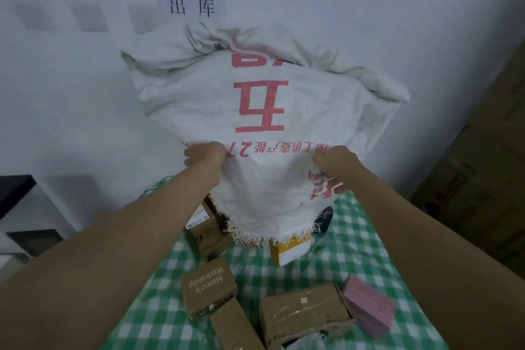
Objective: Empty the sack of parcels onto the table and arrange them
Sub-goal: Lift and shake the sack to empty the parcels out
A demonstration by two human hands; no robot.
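Right now both hands pinch bunched cloth of the sack (255,111): left hand (205,157) on its left flank, right hand (336,163) on the right, each grip clenched on fabric w/ fingers curled in. Sack is held upside down above the counter (355,241), frayed mouth (264,236) hanging low at the far-middle of the green check cloth, nearly touching the parcels under it.

Risks, as I judge them:
- A yellow-and-white box (289,253) sits half under the mouth, a dark box (324,217) at its right edge; can't tell if they're free or snagged in the fringe. A sharp lift could drag or flip them.
- Sack top bulges, so more may be inside; a hard shake could drop parcels onto the brown cartons already out, e.g. the "Momo's Workshop" box (208,287) near left.
- Pink box (369,304) lies tilted near the right edge of the counter, beside a taped brown carton (305,312); a knock from a falling parcel could send it off.
- Labelled brown carton (203,226) at far left, close to that edge too.
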